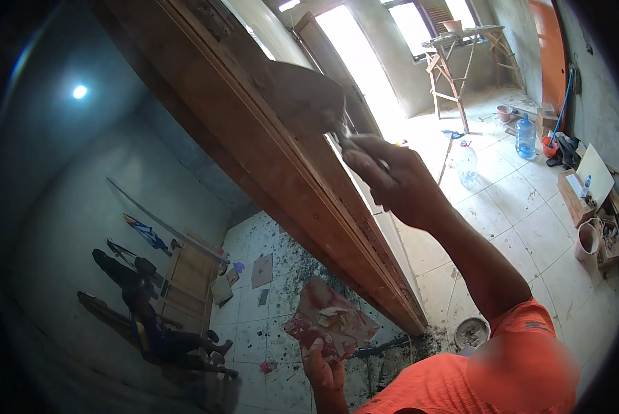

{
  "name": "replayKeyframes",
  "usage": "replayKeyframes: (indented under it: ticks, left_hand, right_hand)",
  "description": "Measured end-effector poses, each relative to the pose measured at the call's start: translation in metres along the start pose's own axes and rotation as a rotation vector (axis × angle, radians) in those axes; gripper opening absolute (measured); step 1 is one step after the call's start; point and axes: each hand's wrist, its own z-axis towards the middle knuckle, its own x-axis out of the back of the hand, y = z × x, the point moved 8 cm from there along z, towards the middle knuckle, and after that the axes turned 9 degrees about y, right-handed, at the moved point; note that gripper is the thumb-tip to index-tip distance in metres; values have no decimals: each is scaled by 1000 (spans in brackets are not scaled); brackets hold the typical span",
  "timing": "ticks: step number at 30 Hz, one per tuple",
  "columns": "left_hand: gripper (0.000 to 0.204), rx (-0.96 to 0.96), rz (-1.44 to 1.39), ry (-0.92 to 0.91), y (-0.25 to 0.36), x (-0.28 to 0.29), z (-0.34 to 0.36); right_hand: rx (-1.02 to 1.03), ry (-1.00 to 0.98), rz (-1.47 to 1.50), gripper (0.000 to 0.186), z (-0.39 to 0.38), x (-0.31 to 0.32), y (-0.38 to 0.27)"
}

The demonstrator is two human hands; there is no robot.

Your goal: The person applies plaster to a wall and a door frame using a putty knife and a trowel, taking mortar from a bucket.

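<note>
My right hand (392, 176) is raised and closed around the handle of a trowel (306, 96). The trowel's broad, flat, dark blade lies over or very near the face of a brown wooden door frame (275, 159); whether it touches cannot be told. Lower down, my left hand (322, 369) grips the edge of a flat board (316, 300) smeared with reddish stains. A small pale dab of paste (333, 321) sits on that board. The frame runs diagonally from the upper left to the floor, above and beside the board.
At lower left a person (150, 324) sits near a wooden panel (185, 276). Dark debris (288, 255) litters the tiles. A bucket (471, 332) stands near the frame's foot. Farther right are water bottles (525, 138), a pot (587, 241) and a wooden trestle (451, 83).
</note>
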Motion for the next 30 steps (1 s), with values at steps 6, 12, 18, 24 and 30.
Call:
replayKeyframes:
  ticks: [6, 12, 18, 24, 30]
  left_hand:
    - [57, 57, 8, -47, 1, -8, -2]
    - [57, 58, 62, 52, -3, -4, -4]
    - [49, 56, 77, 103, -13, -6, -6]
    - [47, -21, 76, 40, 6, -16, -23]
    - [43, 290, 27, 28, -35, -51, -16]
  right_hand:
    - [-78, -5, -41, 41, -48, 0, 47]
    - [8, -7, -74, 39, -94, 5, 86]
    - [-106, -135, -201, 33, -147, 20, 124]
    - [-407, -296, 92, 31, -207, 58, 159]
    - [-799, -645, 555, 51, -198, 71, 150]
